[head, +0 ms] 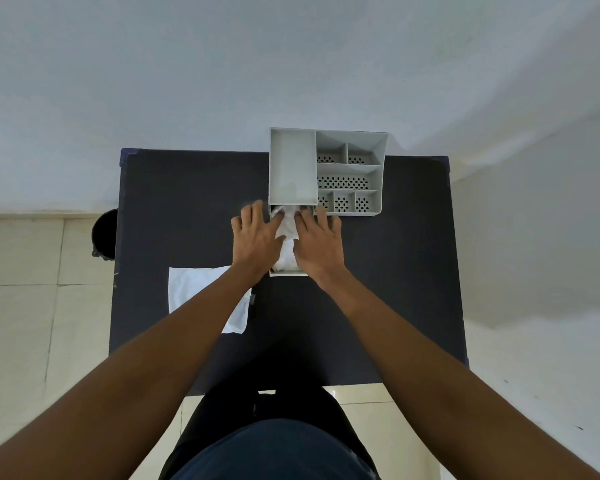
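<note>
The white cloth point(287, 249) lay bunched in the pulled-out drawer point(288, 273) of a grey organiser point(293, 168), straight ahead of the person and right under both hands. The drawer's long axis ran away from the body, from its front rim near the wrists to the organiser's face, and the cloth lay along that same line, a narrow crumpled strip showing between the two hands.

The left hand point(255, 239) sat on the cloth's left side, fingers spread and fairly straight, its outer fingers reaching past the drawer's left wall. The right hand point(321, 242) mirrored it on the right, fingers flat with the tips at the organiser's front edge. Neither seemed to grip anything; both looked to be pressing the cloth down. They were about equally near it, one to each flank.

From where I stood, the job looked like packing the cloth low enough for the drawer to slide shut, a push straight away from the body along that axis.

The organiser's tall left compartment looked empty, and so did the smaller perforated compartments on its right. On the dark surface point(378, 271), a second, folded cloth point(201, 292) lay flat to the left, partly under the left forearm and well apart from the drawer.
</note>
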